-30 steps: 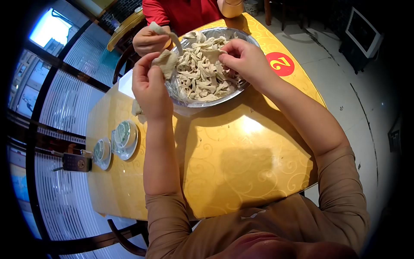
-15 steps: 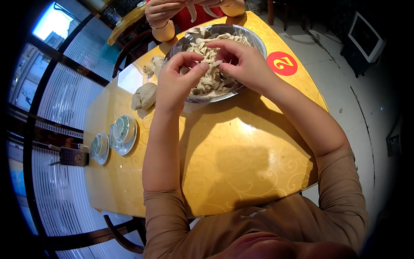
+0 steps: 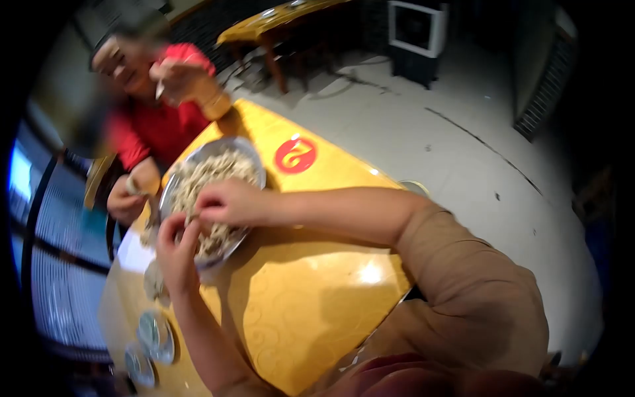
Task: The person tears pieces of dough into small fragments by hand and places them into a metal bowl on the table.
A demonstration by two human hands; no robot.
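Over a metal bowl (image 3: 258, 165) heaped with pale grey-beige torn pieces (image 3: 225, 169), my two hands are close together. My left hand (image 3: 177, 255) is at the near left rim, thumb and fingers pinched together. My right hand (image 3: 231, 202) reaches in from the right, fingertips pinched and almost meeting the left ones. Both appear to hold one small pale torn piece between them, blurred and mostly hidden by the fingers. Clear plastic seems to line the bowl. A larger pale lump (image 3: 154, 281) lies on the table left of my left wrist.
Across the yellow table (image 3: 297, 271), a person in red (image 3: 165, 132) has both hands raised near the bowl, with pale bits in the fingers. Wrapped dishes (image 3: 155, 334) stand at the left. A red number disc (image 3: 296, 155) marks the tabletop. A boxy floor unit (image 3: 417, 40) stands beyond.
My view has swung right and up, so the bowl and table appear further left and the person opposite shows. My hands stay pinched over the bowl; the other person's hands have moved apart.
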